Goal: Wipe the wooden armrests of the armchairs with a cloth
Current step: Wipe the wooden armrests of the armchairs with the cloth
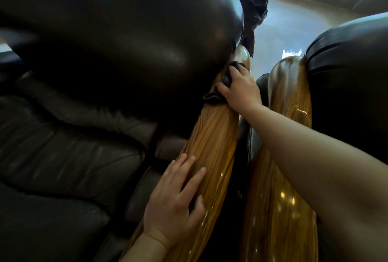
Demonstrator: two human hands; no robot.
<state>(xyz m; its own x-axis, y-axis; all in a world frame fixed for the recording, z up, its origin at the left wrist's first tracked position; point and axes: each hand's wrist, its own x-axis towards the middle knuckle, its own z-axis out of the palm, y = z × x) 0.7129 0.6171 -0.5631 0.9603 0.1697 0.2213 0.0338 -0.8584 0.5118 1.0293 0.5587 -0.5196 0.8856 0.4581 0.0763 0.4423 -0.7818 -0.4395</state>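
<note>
Bracing, far left: the left hand (176, 203) is lying flat on the near part of the left armrest (212, 142), fingers (190, 164) spread wide and holding nothing.
Left armchair: its dark leather cushion (117, 37) is bulging over the inner edge of that armrest.
Wiping, centre: the right hand (239, 87) is pressing a dark cloth (212, 96) onto the far end of the left armrest, fingers curled down over the bunched fabric, close under the cushion.
Right armrest: the neighbouring armchair's glossy wooden rail (287, 135) is running just beside the first, with the right forearm crossing above it and no cloth on it.
Progress: judging by the cloth's position, the left armrest is being worked at its far end; whether its nearer stretch is already clean cannot be told.
Remaining: the right armrest, and any armrests out of view, probably are waiting.
</note>
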